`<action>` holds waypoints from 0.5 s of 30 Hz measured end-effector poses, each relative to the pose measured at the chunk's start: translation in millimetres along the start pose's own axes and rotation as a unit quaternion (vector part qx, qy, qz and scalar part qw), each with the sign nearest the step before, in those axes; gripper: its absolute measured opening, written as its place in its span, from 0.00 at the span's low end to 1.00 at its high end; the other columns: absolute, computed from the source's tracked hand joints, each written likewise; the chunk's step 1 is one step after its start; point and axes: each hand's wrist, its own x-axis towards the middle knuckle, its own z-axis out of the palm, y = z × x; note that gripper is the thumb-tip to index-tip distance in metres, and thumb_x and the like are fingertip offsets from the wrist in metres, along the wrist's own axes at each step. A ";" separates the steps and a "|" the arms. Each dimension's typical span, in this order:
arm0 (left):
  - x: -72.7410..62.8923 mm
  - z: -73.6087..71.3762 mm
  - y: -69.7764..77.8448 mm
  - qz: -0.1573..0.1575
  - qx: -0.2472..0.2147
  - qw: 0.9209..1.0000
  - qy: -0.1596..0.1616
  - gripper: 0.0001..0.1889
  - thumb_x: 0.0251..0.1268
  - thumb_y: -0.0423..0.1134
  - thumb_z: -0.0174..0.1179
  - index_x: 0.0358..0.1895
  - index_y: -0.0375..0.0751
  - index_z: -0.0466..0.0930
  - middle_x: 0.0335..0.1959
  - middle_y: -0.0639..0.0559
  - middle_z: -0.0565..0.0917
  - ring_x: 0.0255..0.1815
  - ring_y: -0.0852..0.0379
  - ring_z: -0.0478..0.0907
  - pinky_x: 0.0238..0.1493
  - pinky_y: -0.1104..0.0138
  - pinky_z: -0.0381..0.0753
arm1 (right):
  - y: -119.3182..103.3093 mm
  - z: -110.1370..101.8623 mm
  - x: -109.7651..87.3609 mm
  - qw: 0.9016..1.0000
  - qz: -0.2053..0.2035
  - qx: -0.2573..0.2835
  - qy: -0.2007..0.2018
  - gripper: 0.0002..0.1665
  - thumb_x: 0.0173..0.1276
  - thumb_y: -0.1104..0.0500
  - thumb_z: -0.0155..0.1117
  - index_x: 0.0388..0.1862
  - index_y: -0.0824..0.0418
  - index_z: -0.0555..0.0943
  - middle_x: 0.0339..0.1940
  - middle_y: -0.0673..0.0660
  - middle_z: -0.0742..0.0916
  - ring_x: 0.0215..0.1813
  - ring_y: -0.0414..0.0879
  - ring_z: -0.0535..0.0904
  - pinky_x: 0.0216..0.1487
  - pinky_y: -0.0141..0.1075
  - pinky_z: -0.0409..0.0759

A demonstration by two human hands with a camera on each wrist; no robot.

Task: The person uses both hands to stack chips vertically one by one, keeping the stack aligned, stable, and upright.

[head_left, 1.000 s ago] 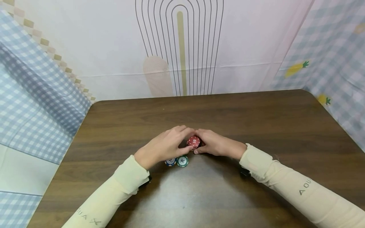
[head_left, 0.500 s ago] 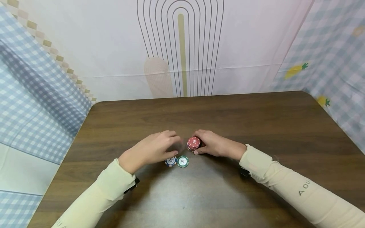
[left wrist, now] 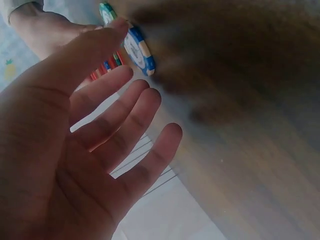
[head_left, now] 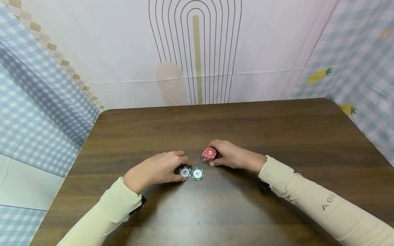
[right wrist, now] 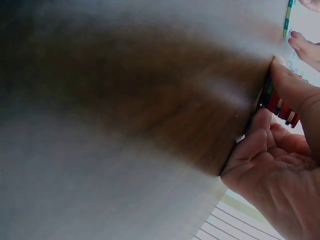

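My left hand is at a blue poker chip marked 10, which lies flat on the table. Thumb and fingers stand on either side of the chip, relaxed rather than closed on it, as the left wrist view of the hand shows. A green poker chip marked 20 lies just right of the blue one. My right hand holds a short stack of poker chips from its right side, a red 10 on top. In the right wrist view, the thumb and curled fingers flank the stack.
Everything rests on a dark wood-grain table. A white patterned cloth hangs behind its far edge, with blue checked cloth at the left and more at the right.
My left hand has left the red-topped stack and moved left and toward me, down to the blue chip. The right hand has stayed at the stack.
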 end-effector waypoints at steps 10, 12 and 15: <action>-1.6 4.1 1.2 0.003 0.020 1.000 0.008 0.15 0.64 0.41 0.76 0.52 0.43 0.88 0.43 0.54 0.83 0.39 0.60 0.81 0.41 0.61 0.84 | 1.1 -0.5 -0.1 1.000 0.000 0.005 0.001 0.27 0.67 0.59 0.79 0.59 0.69 0.78 0.51 0.59 0.85 0.55 0.51 0.82 0.61 0.47 0.81; -1.0 4.7 1.7 0.003 0.033 0.999 0.010 0.15 0.63 0.42 0.76 0.51 0.44 0.88 0.42 0.55 0.83 0.37 0.61 0.80 0.40 0.61 0.83 | 1.3 0.1 0.1 1.000 0.000 0.007 -0.001 0.27 0.67 0.59 0.79 0.59 0.68 0.78 0.51 0.59 0.85 0.55 0.50 0.82 0.61 0.47 0.81; -0.7 5.4 1.9 0.003 0.051 0.999 0.013 0.15 0.61 0.44 0.76 0.49 0.45 0.88 0.40 0.56 0.82 0.35 0.62 0.79 0.39 0.61 0.82 | 1.6 0.7 0.4 1.000 -0.002 0.006 -0.002 0.27 0.67 0.59 0.79 0.58 0.68 0.78 0.51 0.58 0.85 0.55 0.50 0.81 0.61 0.47 0.81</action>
